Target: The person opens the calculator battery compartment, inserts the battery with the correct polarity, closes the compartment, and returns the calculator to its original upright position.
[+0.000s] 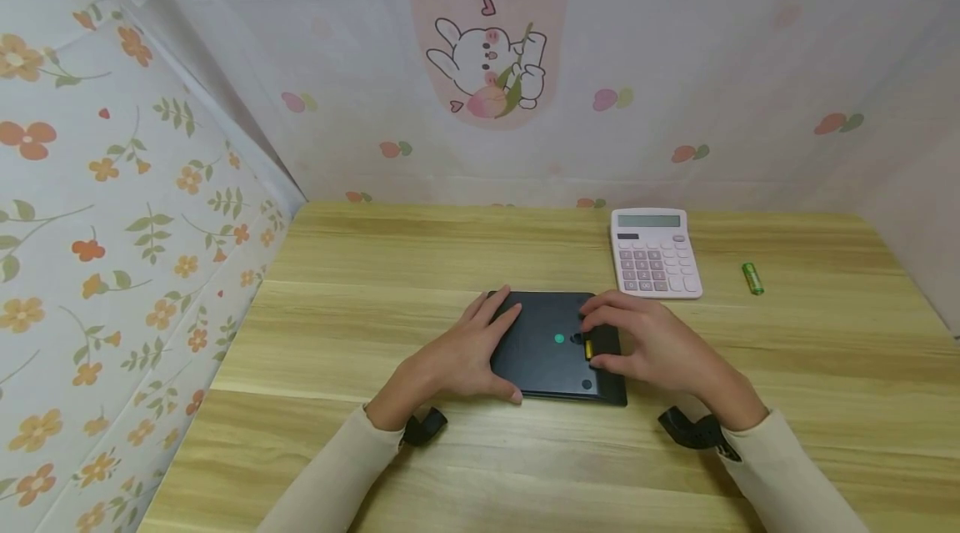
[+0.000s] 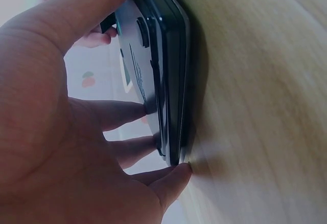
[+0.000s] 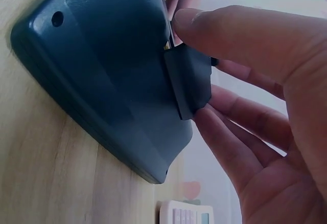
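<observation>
A black calculator [image 1: 536, 349] lies face down on the table, its back with small round feet and a green dot turned up. My left hand [image 1: 468, 354] rests on its left end, fingers spread over the back and edge, thumb at the near side. At the other end my right hand [image 1: 652, 341] pinches a small dark battery cover [image 3: 190, 81] between thumb and fingers. The cover is tilted up at the battery opening. A yellow battery [image 1: 588, 349] shows beside the right fingers; the rest of the opening is hidden.
Behind the right hand lies a white and pink calculator [image 1: 656, 258], face up. A green battery [image 1: 752, 278] lies farther right on the wooden table [image 1: 360, 266]. Patterned cloth [image 1: 337, 57] hangs along the back and left.
</observation>
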Demonstrator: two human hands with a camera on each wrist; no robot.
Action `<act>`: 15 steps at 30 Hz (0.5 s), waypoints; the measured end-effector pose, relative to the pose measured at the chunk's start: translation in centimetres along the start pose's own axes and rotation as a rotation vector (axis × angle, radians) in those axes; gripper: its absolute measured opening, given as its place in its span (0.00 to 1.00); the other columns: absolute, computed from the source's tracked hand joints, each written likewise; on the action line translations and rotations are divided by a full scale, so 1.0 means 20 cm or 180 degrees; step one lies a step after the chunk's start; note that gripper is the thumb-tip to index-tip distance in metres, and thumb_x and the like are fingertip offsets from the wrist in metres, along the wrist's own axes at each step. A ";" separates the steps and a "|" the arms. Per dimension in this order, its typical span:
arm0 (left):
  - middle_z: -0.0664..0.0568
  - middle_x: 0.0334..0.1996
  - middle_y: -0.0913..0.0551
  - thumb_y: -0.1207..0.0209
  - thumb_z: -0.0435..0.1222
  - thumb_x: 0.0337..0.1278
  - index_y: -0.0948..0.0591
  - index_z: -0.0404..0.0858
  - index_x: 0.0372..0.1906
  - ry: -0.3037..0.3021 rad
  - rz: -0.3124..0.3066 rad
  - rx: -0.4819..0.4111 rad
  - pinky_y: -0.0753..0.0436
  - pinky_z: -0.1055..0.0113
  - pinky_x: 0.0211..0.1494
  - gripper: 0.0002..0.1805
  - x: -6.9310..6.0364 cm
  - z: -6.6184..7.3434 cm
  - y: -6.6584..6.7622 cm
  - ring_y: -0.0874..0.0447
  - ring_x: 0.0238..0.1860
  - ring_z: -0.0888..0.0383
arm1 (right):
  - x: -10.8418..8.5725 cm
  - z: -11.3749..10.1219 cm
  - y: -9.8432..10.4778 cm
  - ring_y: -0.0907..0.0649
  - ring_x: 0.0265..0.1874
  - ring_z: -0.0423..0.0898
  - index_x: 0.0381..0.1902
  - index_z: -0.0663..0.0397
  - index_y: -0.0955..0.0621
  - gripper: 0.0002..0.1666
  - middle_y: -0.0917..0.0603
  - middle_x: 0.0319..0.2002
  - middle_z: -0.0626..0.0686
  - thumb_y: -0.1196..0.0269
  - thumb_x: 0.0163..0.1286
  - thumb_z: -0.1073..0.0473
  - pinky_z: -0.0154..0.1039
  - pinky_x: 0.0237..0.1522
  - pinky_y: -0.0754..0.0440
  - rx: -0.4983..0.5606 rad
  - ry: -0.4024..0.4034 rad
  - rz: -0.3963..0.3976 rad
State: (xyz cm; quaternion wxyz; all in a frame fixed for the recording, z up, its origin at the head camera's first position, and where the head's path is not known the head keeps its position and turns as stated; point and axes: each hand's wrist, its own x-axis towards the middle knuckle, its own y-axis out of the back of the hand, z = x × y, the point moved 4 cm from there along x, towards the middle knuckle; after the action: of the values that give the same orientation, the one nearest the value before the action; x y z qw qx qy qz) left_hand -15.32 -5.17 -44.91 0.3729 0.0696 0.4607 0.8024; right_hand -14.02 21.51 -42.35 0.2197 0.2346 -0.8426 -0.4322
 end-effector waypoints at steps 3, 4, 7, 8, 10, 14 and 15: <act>0.42 0.91 0.60 0.19 0.56 0.55 0.44 0.36 0.89 -0.0005 0.0000 0.0004 0.38 0.39 0.83 0.66 0.00 0.00 0.00 0.63 0.89 0.35 | 0.00 0.01 0.00 0.15 0.61 0.53 0.51 0.46 0.10 0.20 0.14 0.62 0.50 0.16 0.61 0.61 0.57 0.60 0.14 0.0026 -0.0023 -0.0016; 0.43 0.91 0.60 0.19 0.56 0.55 0.44 0.36 0.89 -0.0007 -0.0002 0.0004 0.38 0.39 0.83 0.66 0.00 0.00 0.00 0.63 0.89 0.35 | 0.00 0.01 0.00 0.15 0.61 0.52 0.50 0.46 0.10 0.21 0.14 0.62 0.50 0.15 0.61 0.61 0.57 0.60 0.14 0.0037 -0.0026 -0.0015; 0.42 0.91 0.60 0.19 0.56 0.55 0.44 0.36 0.89 -0.0017 0.0005 -0.0003 0.38 0.39 0.83 0.66 0.00 0.00 0.00 0.63 0.89 0.34 | 0.00 0.01 0.00 0.15 0.61 0.52 0.50 0.47 0.09 0.21 0.14 0.62 0.50 0.14 0.60 0.60 0.56 0.60 0.14 0.0057 0.0003 0.0002; 0.42 0.91 0.60 0.19 0.56 0.55 0.44 0.36 0.89 -0.0019 0.0008 -0.0010 0.38 0.39 0.83 0.66 0.00 0.00 0.00 0.63 0.89 0.34 | 0.00 0.01 0.00 0.15 0.61 0.52 0.50 0.47 0.09 0.22 0.14 0.61 0.50 0.14 0.59 0.60 0.56 0.60 0.14 0.0053 0.0019 0.0010; 0.42 0.91 0.60 0.19 0.56 0.55 0.44 0.36 0.89 -0.0021 0.0010 -0.0019 0.38 0.39 0.83 0.66 0.00 0.00 0.00 0.63 0.89 0.34 | 0.00 0.01 -0.01 0.15 0.60 0.52 0.50 0.47 0.09 0.22 0.14 0.61 0.50 0.14 0.59 0.60 0.56 0.59 0.14 0.0046 0.0057 0.0026; 0.41 0.91 0.59 0.19 0.56 0.55 0.43 0.35 0.89 -0.0018 0.0012 -0.0024 0.37 0.38 0.83 0.66 0.00 0.00 0.00 0.63 0.89 0.34 | 0.00 0.01 -0.01 0.15 0.60 0.52 0.51 0.47 0.08 0.23 0.14 0.60 0.49 0.13 0.58 0.61 0.56 0.59 0.14 0.0002 0.0150 0.0054; 0.42 0.91 0.59 0.19 0.56 0.55 0.44 0.35 0.89 -0.0017 0.0010 -0.0025 0.37 0.38 0.83 0.66 0.00 0.00 0.00 0.63 0.89 0.34 | 0.00 0.01 -0.02 0.15 0.59 0.52 0.51 0.47 0.08 0.23 0.14 0.60 0.49 0.13 0.58 0.61 0.56 0.58 0.14 -0.0009 0.0179 0.0057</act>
State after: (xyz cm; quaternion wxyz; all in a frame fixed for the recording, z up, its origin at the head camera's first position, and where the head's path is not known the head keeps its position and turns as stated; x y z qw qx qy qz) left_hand -15.24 -5.18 -44.81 0.3731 0.0709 0.4564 0.8046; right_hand -14.11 21.51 -42.77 0.2475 0.2388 -0.8375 -0.4246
